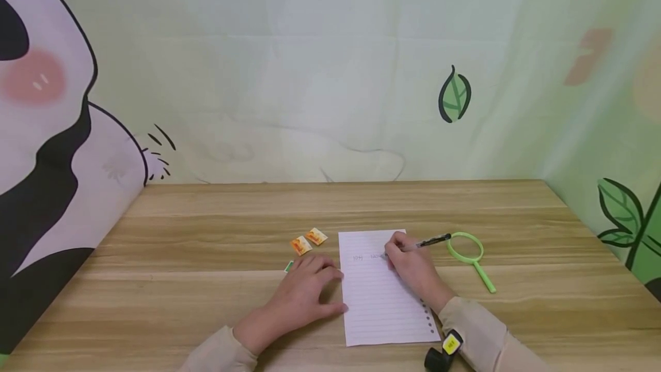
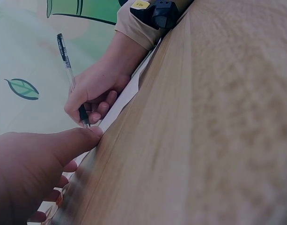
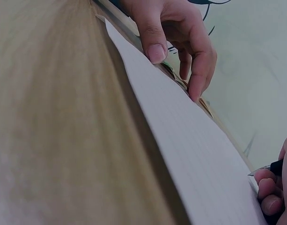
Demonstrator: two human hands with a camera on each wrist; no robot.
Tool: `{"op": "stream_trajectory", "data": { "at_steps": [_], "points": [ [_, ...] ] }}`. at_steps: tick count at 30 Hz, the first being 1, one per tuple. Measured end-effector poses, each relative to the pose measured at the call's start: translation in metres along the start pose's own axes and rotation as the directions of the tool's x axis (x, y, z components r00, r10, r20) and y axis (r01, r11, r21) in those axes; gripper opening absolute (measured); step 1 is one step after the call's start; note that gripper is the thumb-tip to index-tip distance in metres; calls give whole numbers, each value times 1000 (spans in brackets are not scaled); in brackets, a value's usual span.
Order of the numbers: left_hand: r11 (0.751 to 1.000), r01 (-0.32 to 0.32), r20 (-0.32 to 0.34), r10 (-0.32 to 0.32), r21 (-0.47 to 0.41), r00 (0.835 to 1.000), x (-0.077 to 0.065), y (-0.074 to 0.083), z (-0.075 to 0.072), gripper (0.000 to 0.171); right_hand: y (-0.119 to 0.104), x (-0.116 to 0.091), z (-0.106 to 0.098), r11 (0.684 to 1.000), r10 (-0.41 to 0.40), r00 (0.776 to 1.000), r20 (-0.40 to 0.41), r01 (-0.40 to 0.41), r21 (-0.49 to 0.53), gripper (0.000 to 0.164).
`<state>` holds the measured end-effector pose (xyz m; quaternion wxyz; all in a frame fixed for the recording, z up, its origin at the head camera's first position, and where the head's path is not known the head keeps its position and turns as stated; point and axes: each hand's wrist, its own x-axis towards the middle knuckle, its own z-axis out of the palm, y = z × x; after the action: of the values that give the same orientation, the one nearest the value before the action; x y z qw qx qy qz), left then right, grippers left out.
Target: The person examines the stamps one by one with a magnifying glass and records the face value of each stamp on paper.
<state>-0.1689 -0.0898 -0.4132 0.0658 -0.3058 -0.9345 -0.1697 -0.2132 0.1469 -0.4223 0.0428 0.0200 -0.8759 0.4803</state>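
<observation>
A white sheet of lined paper (image 1: 384, 303) lies on the wooden table, with a row of punched holes at its right edge and a few written characters near the top. My right hand (image 1: 415, 268) pinches a pen (image 1: 434, 240), its tip at the end of the writing. In the right wrist view, the pen tip (image 3: 258, 171) meets the sheet's surface. Fingers spread and relaxed, my left hand (image 1: 304, 291) rests at the sheet's left edge, thumb tip on the margin. It partly hides a small green-edged piece (image 1: 289, 267).
Right of the sheet lies a green magnifying glass (image 1: 484, 277), close to the pen's back end. Beyond my left hand are two small orange-and-white packets (image 1: 300, 245). A printed cloth backdrop (image 1: 320, 85) stands behind the wooden table (image 1: 206, 228).
</observation>
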Motion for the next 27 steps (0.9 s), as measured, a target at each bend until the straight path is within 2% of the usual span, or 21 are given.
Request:
{"op": "stream_trajectory", "data": {
  "at_steps": [13,27],
  "points": [
    [1000,5,2,-5,-10,1000,0,1,0,48,0,1,0,1000,-9,999,-36,8,-16,23],
    [1000,1,3,-1,-1,1000,0,-1,1,48,2,1,0,1000,-26,999,-29,26,-4,24]
  ]
}}
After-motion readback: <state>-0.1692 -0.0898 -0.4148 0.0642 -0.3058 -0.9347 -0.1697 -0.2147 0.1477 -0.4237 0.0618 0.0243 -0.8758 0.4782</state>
